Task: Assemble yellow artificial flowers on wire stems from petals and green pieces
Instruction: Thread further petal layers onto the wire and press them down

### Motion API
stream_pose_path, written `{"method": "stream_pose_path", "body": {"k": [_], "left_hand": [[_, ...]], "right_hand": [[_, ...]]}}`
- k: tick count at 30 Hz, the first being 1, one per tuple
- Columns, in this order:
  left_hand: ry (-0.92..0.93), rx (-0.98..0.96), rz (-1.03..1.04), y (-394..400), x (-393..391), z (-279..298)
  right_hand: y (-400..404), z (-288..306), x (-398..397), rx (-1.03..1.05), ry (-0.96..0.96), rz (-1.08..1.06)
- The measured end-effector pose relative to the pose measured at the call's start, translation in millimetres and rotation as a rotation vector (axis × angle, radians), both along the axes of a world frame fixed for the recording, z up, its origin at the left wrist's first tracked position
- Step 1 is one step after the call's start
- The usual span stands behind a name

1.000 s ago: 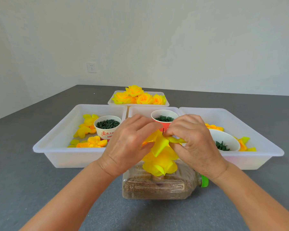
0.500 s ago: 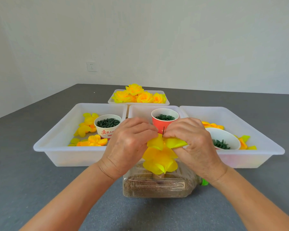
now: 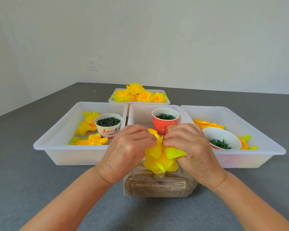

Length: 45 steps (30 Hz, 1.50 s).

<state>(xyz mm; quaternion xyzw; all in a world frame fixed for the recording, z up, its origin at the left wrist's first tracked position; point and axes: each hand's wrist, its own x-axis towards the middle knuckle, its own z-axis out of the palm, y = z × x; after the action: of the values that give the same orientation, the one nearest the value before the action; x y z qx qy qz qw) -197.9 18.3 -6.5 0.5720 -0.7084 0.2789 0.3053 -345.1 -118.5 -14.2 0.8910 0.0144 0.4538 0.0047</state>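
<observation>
A thin dark wire stem (image 3: pixel 164 132) stands upright between my hands, its tip poking above a stack of yellow petals (image 3: pixel 160 161). My left hand (image 3: pixel 128 150) pinches the top yellow petal layer from the left. My right hand (image 3: pixel 193 147) pinches the same layer from the right, close to the wire. The petal stack hangs over a clear plastic bottle (image 3: pixel 158 185) lying on its side, part filled with brown grains. The wire's lower end is hidden by the petals.
Three white trays sit behind: the left tray (image 3: pixel 60 130) holds loose petals and a white cup of green pieces (image 3: pixel 108 125); the middle tray holds a red cup (image 3: pixel 165 120); the right tray (image 3: pixel 250 129) a white bowl (image 3: pixel 222 139). Finished flowers (image 3: pixel 138 95) fill a far tray.
Both hands have slid the top petal layer down the wire, so more of the wire tip shows above it. The hands stay close together at the stem.
</observation>
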Motion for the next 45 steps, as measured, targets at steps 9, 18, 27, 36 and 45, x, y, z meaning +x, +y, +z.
{"method": "stream_pose_path", "body": {"k": [9,18,27,36,45], "left_hand": [[0.001,-0.005,-0.008,0.7,-1.1,0.8],[-0.015,-0.024,-0.035,1.8,-0.5,-0.8],[0.007,0.030,-0.068,-0.2,2.0,-3.0],[-0.002,0.072,-0.071,-1.1,4.2,-5.8],[0.031,0.109,-0.017,7.1,6.7,-5.7]], "right_hand": [[2.2,-3.6,1.4,0.105,-0.031,-0.112],[1.2,-10.2,-2.1,0.257,-0.013,0.035],[-2.1,-4.4,-5.1,0.080,0.035,0.035],[-0.6,-0.2,-8.8,-0.079,0.121,-0.050],[-3.8,2.7,-12.0,0.003,0.161,-0.034]]}}
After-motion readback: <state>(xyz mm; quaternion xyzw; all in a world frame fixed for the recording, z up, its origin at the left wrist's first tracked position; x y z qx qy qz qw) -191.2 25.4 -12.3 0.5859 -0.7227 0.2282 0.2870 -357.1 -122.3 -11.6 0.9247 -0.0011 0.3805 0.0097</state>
